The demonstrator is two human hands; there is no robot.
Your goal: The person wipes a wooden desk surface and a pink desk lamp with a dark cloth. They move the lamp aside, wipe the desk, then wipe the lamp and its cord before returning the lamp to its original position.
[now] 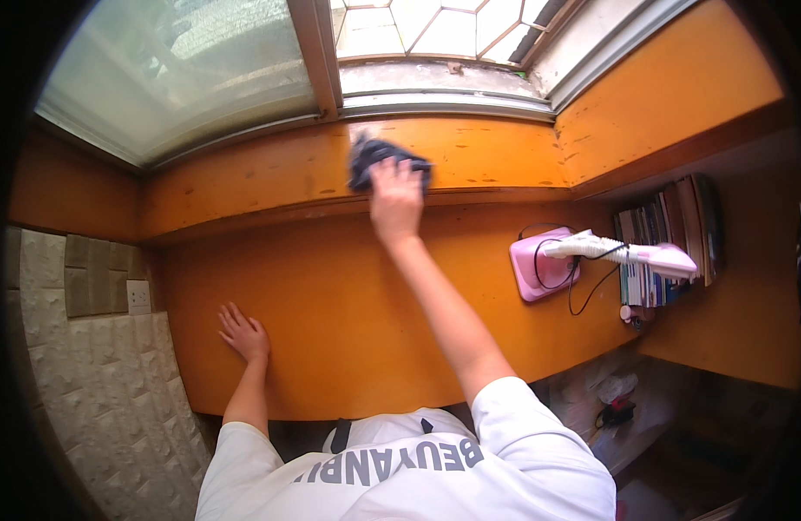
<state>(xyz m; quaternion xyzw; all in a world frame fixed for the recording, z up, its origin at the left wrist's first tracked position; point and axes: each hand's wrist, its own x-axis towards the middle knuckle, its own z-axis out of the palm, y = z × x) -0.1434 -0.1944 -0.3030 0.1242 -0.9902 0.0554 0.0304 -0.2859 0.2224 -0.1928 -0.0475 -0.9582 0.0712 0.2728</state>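
Observation:
A dark, crumpled cloth (373, 156) lies against the orange wooden window sill (478, 153), below the metal window track. My right hand (397, 195) is on it, fingers spread over the bunched fabric and pressing it to the sill; the cloth is slightly blurred. On the left part of the orange wooden desktop (322, 312) my left hand (245, 333) rests flat, its fingers apart and nothing in it.
A pink desk lamp (544, 264) with a white flexible neck and black cord stands at the right of the desktop. Beyond it is a row of books (661, 241). A wall socket (139, 297) is at the left, and a sliding window pane (186, 71) is above.

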